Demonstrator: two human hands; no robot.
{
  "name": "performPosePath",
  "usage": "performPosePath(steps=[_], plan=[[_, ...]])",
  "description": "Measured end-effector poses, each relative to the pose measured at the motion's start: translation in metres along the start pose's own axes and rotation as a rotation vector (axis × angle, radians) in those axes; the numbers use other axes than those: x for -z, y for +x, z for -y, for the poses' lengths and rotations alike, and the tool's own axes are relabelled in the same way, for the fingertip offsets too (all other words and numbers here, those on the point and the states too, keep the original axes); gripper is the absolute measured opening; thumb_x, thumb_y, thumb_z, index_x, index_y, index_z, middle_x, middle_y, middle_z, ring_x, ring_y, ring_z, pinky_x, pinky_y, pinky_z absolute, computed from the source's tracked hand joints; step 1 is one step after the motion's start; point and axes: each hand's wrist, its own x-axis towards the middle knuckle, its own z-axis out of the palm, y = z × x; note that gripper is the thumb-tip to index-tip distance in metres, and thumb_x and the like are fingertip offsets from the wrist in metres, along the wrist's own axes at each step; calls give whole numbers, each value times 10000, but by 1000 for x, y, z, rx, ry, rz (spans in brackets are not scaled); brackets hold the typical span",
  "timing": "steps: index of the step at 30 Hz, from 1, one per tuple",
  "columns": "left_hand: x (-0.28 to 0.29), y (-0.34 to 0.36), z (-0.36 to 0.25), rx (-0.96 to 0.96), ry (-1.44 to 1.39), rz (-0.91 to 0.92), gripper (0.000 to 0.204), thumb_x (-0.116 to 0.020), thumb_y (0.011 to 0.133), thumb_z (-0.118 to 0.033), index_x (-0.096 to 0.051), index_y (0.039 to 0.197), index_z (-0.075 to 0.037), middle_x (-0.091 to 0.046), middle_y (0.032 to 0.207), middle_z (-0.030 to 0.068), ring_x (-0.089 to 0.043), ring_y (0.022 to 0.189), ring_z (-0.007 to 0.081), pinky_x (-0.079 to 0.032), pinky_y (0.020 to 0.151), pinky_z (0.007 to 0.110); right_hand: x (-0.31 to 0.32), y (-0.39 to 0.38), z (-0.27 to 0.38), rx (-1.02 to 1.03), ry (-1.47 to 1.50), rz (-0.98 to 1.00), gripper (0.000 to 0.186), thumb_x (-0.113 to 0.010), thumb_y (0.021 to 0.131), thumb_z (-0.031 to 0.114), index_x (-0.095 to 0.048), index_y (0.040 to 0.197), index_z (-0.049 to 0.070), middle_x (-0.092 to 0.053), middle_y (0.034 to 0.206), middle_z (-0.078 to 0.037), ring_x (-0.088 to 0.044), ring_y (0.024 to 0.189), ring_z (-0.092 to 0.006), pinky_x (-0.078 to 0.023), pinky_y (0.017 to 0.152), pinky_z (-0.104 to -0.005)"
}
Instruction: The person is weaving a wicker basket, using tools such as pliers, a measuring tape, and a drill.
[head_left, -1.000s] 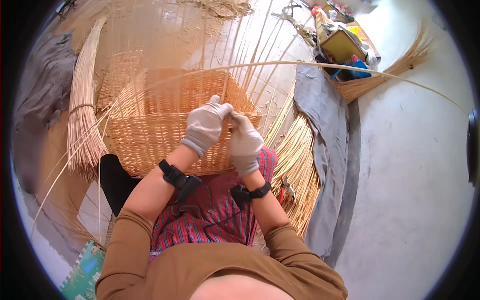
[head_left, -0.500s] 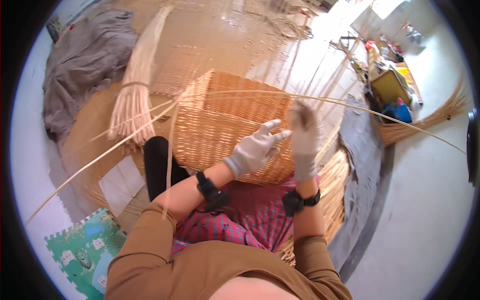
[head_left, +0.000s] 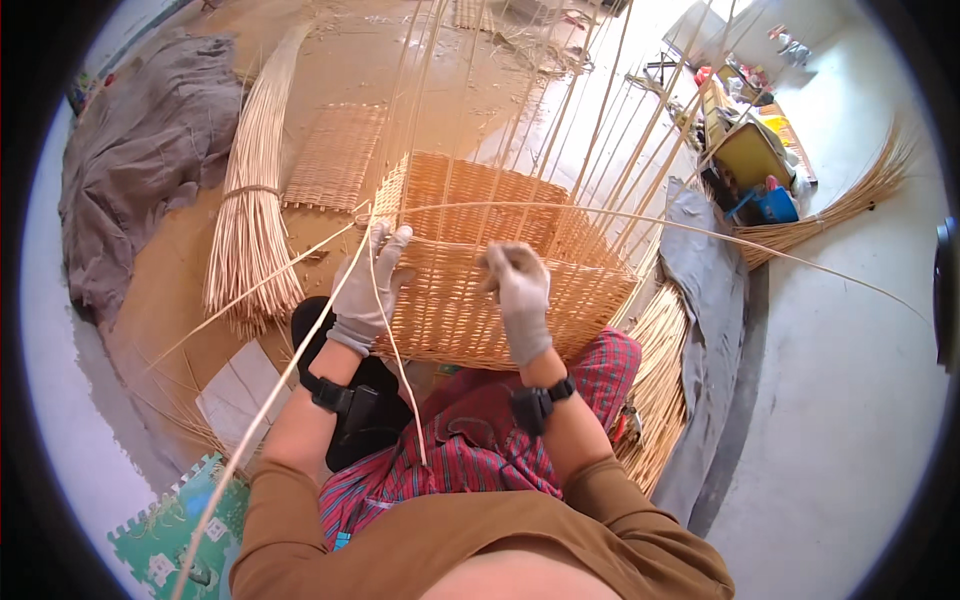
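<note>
Here, a square woven wicker basket (head_left: 480,270) rests against the lap. The gloved left hand (head_left: 372,280) pinches thin cane strands (head_left: 385,320) at nine o'clock; the right hand (head_left: 518,290) curls, gripping its near rim.

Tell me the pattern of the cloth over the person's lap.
Red plaid cloth with blue and white lines, shown best in the head view, below the wicker basket.

The floor (head_left: 420,70) is bare and sandy. On it lie a tied bundle of reeds (head_left: 250,230), a woven mat (head_left: 335,155) and a grey cloth (head_left: 140,140).
</note>
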Motion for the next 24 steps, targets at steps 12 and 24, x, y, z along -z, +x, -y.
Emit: performPosePath(steps=[12, 24], plan=[[13, 9, -20, 69, 232, 182, 654, -654, 891, -115, -488, 1513, -230, -537, 1351, 116, -666, 992, 302, -566, 797, 428, -4, 44, -5, 537, -97, -13, 514, -559, 1007, 29, -415, 1499, 70, -741, 1093, -102, -709, 860, -180, -561, 715, -300], [-32, 29, -98, 120, 53, 275, 595, -673, 929, -221, -517, 1494, -324, -547, 1389, 146, -670, 1011, 311, -533, 861, 411, 45, 56, 11, 652, -37, -92, 459, -526, 1062, 108, -419, 1508, 114, -720, 1106, -138, -575, 649, -95, -476, 571, -227]])
